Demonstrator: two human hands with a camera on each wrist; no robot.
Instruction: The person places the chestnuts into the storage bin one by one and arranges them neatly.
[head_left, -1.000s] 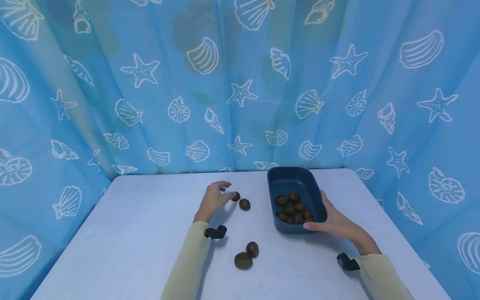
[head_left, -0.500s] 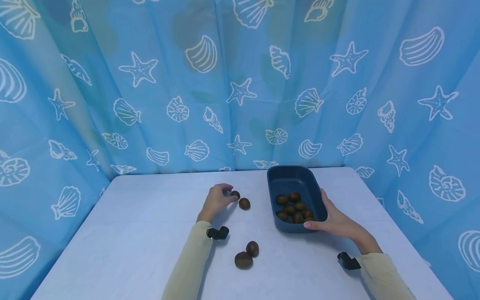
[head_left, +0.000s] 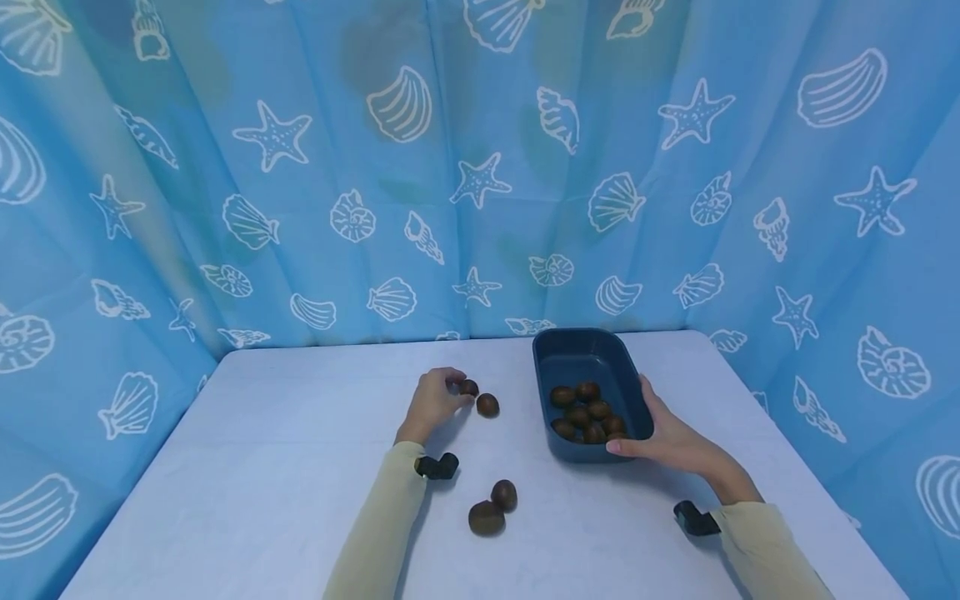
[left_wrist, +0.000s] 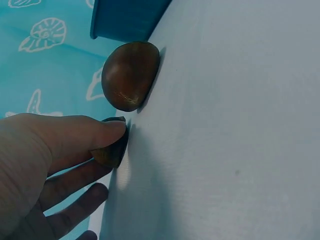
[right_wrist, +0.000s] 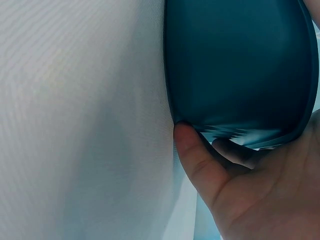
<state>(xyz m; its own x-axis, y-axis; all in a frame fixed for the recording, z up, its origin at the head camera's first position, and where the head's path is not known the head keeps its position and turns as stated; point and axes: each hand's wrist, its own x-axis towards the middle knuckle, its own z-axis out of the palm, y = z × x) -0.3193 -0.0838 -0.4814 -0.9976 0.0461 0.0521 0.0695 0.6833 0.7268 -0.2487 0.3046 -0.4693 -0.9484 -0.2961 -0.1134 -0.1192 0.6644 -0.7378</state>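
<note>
I have one small brown fruit (left_wrist: pixel 111 152) pinched between the thumb and fingers of my left hand (left_wrist: pixel 65 150), close to the middle of the table's far edge; whether it is off the cloth, I cannot tell. It looks light and firm, with a smooth, rounded skin that I judge could roll or slip under a hasty squeeze, though hardly fragile. Taking it across its widest part, thumb opposite the fingers, should hold it best.

Just beside it, toward the right edge, a second brown fruit (head_left: pixel 487 406) lies close enough to get nudged by my thumb. Farther right, near the far edge, stands the blue container (head_left: pixel 581 453), with a cluster of fruits (head_left: pixel 577 417) heaped in its nearer end. My right hand (head_left: pixel 675 442) grips its near right corner; its left wall stands between the loose pieces and the cluster. Toward the near edge of the table (head_left: pixel 285 500) sit a larger fruit (head_left: pixel 487 518) and a smaller fruit (head_left: pixel 505 495), touching or nearly so. Behind everything hangs a shell-patterned curtain (head_left: pixel 480 242).
</note>
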